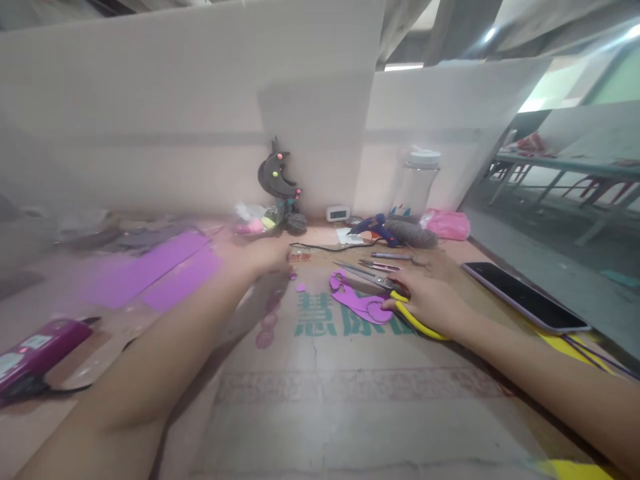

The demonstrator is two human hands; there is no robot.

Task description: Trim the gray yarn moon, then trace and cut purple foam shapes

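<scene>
My right hand [430, 297] is closed around the yellow handles of a pair of scissors [373, 277], its blades pointing to the left. Under and beside the scissors lies a purple cut-out [357, 303] of thin sheet with curved edges and holes. My left hand [265, 257] reaches forward over the board, close to a small dark cord end; its fingers are smeared, so I cannot make out whether they hold anything. Small purple scraps [301, 288] lie between the hands. Past the scissors are small snips [380, 265] and a pen-like tool [393, 256].
Purple sheets [160, 267] and a magenta device [43, 353] with a cord lie left. At the back stand a dark crescent moon ornament [277, 177], a white digital clock [338, 213], a blue glue gun [375, 228], grey yarn [413, 233] and a clear bottle [415, 183]. A phone [525, 297] lies right.
</scene>
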